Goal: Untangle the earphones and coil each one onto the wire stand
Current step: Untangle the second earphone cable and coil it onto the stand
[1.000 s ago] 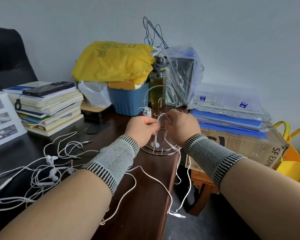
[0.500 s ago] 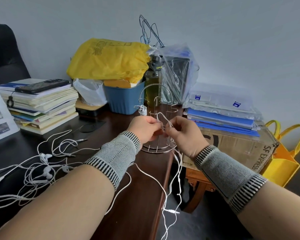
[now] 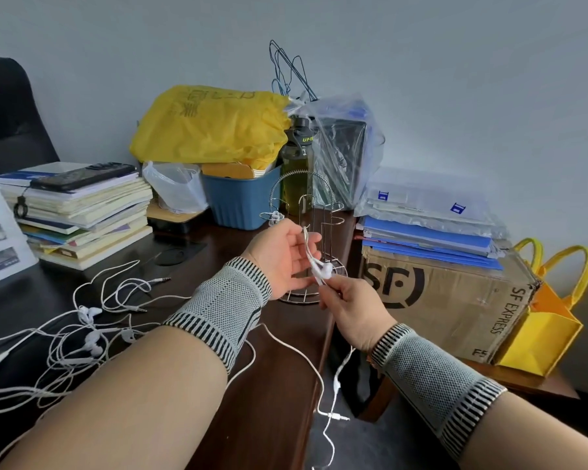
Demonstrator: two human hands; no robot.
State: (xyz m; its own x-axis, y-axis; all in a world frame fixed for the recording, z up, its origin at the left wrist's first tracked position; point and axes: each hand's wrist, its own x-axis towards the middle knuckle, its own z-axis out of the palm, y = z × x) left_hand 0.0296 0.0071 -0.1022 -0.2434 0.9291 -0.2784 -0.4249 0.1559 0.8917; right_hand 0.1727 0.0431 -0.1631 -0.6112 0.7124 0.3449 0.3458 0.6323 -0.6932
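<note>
Dark wood makes up the desk (image 3: 279,385), whose right edge drops off just right of the wire stand (image 3: 308,239); beyond that edge is bare floor where a white cable and its plug (image 3: 336,416) dangle. The stand sits upright close to that edge, with open desk surface in front of it and to its near left. Behind the stand are a blue bin (image 3: 238,201), a yellow bag (image 3: 214,123) and a green bottle (image 3: 297,171) lettered "UP-T", the rest hidden. To the stand's right, off the desk, a cardboard box (image 3: 445,300) reads "SF" and "SF EXPRESS", with blue folders (image 3: 428,239) stacked on top and a yellow tote (image 3: 543,320) beside it. Far left of the stand lies a stack of books (image 3: 78,215) with a phone on top.

In front of the stand the left hand (image 3: 282,259) is half open, palm turned inward, fingers loosely curved with a white earphone (image 3: 321,269) cable running across them. The right hand (image 3: 350,307) is just below it, thumb and fingers pinching the same cable right under the earbuds. A tangle of earphones (image 3: 82,337) lies on the desk, well left of the stand.
</note>
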